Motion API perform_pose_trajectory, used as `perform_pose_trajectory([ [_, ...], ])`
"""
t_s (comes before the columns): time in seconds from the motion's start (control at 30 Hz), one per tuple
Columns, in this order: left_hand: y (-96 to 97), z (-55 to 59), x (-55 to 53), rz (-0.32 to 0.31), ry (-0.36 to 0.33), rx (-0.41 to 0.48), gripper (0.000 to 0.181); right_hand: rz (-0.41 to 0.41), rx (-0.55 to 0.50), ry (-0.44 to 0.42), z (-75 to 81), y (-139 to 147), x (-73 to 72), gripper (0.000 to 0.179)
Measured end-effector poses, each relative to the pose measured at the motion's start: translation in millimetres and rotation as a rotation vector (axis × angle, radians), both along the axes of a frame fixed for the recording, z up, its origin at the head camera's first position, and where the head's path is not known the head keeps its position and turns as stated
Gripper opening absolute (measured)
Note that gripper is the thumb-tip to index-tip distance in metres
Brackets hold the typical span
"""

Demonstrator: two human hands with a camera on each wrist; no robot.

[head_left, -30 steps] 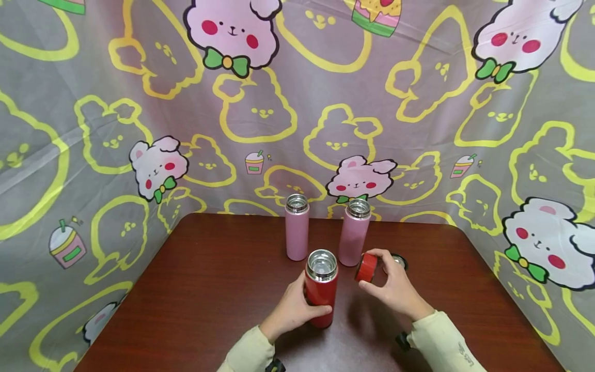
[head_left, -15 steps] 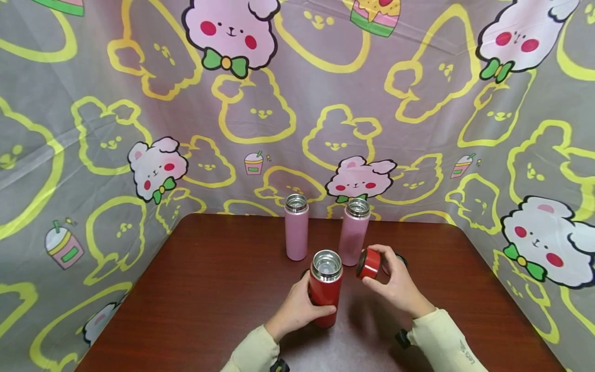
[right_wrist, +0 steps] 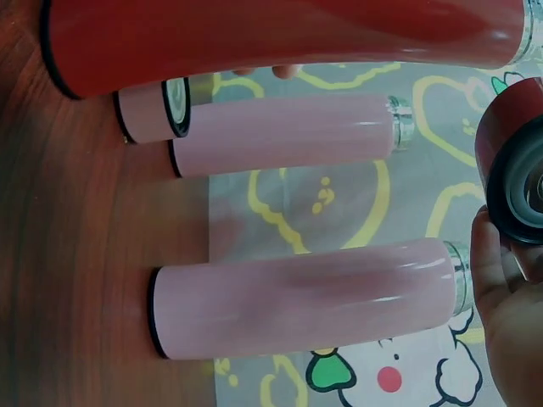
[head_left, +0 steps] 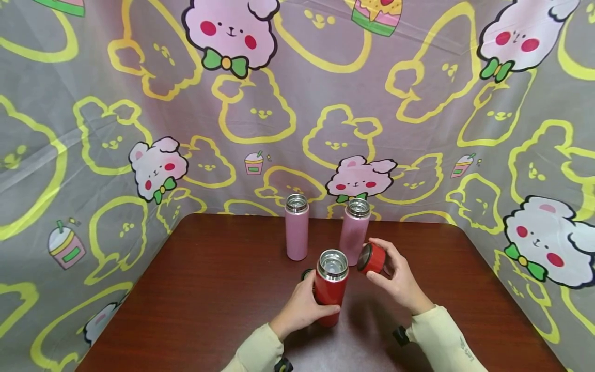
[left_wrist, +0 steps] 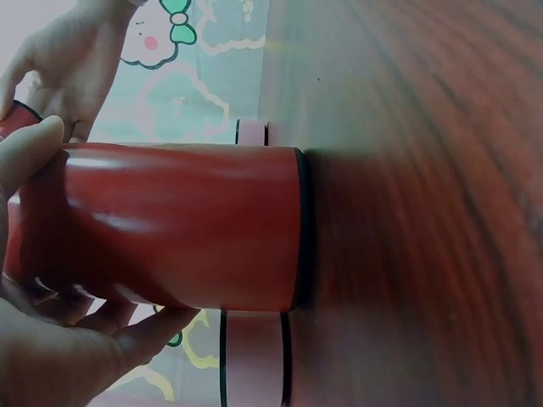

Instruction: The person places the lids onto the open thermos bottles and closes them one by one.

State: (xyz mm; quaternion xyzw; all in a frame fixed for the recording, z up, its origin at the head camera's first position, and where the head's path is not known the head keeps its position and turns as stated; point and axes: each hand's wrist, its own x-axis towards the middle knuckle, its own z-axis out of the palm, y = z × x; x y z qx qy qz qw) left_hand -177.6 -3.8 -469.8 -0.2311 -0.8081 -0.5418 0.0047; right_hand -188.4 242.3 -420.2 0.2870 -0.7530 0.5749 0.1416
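Note:
My left hand (head_left: 304,305) grips the body of a red thermos bottle (head_left: 331,292), which stands upright with its steel mouth uncovered. In the left wrist view the thumb and fingers wrap the bottle (left_wrist: 178,225) near its upper part, and its black base is right at the table. Just to the right, my right hand (head_left: 401,281) holds a red bottle lid (head_left: 377,258) between thumb and fingers, tilted on its side and apart from the bottle. The lid's (right_wrist: 506,136) ringed dark inside shows in the right wrist view.
Two uncapped pink thermos bottles (head_left: 296,235) (head_left: 354,235) stand behind on the brown table (head_left: 223,289). A pink lid (left_wrist: 254,356) sits left of the red bottle, another pink lid (left_wrist: 252,132) to its right. A patterned cloth (head_left: 260,119) encloses the table's back and sides.
The left hand and red bottle have shifted a little to the right, uncovering part of a pink lid. The red lid has risen slightly and turned, showing more of its dark face.

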Motion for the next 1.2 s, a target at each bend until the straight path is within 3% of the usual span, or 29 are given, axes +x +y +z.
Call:
perform_pose_trajectory([
  [0.3,1.2,0.0,-5.3,0.002,0.011,-0.021,0.065,0.035,-0.025,0.047,10.1,-6.3,-5.9,0.067],
  [0.5,1.1,2.7,-6.5,-0.011,-0.021,-0.047,0.067,0.017,-0.036,0.036,15.4,-6.3,-6.1,0.066],
  [0.77,-8.6,-0.9,-8.8,-0.097,-0.056,-0.043,0.072,0.018,-0.067,0.004,17.8,-4.9,-2.8,0.061],
  [0.93,-14.1,-3.8,-10.2,-0.162,-0.058,0.036,0.073,0.032,-0.075,-0.037,20.1,-3.7,-0.2,0.06],
  [1.2,-16.9,-3.2,-11.8,-0.21,-0.048,0.043,0.074,0.055,0.004,-0.019,22.4,0.4,-1.0,0.06],
])
